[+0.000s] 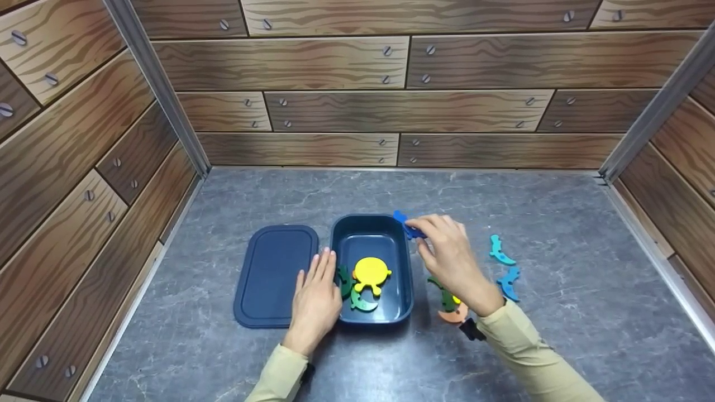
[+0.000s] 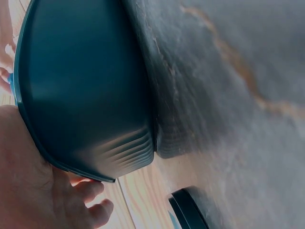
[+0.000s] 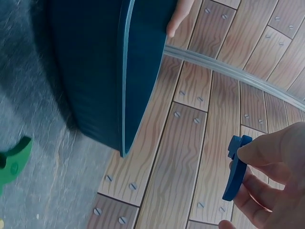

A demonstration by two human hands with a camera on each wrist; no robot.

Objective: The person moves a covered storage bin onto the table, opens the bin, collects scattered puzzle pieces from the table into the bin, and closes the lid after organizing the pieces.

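My right hand point(image 1: 451, 251) pinches a dark blue toy piece point(image 1: 400, 218) between thumb and fingers, at the far right corner of the dark blue box point(image 1: 410, 279). The right wrist view shows this curved blue piece point(image 3: 234, 176) held clear of the box's rim. Against the box's left side lies my left hand point(image 1: 318, 304), fingers extended along the rim. Inside the box are a yellow round-bodied animal piece point(image 1: 371, 271), a green crescent piece point(image 1: 366, 304) and a dark green piece point(image 1: 344, 282), with a bit of orange showing beneath the yellow one.
Left of the box lies its flat lid point(image 1: 271, 273), partly under my left hand. Near my right wrist are a green piece point(image 1: 447, 298), an orange piece point(image 1: 455, 314) and a partly hidden yellow one. Farther right lie a turquoise piece point(image 1: 501, 251) and a blue piece point(image 1: 509, 283).
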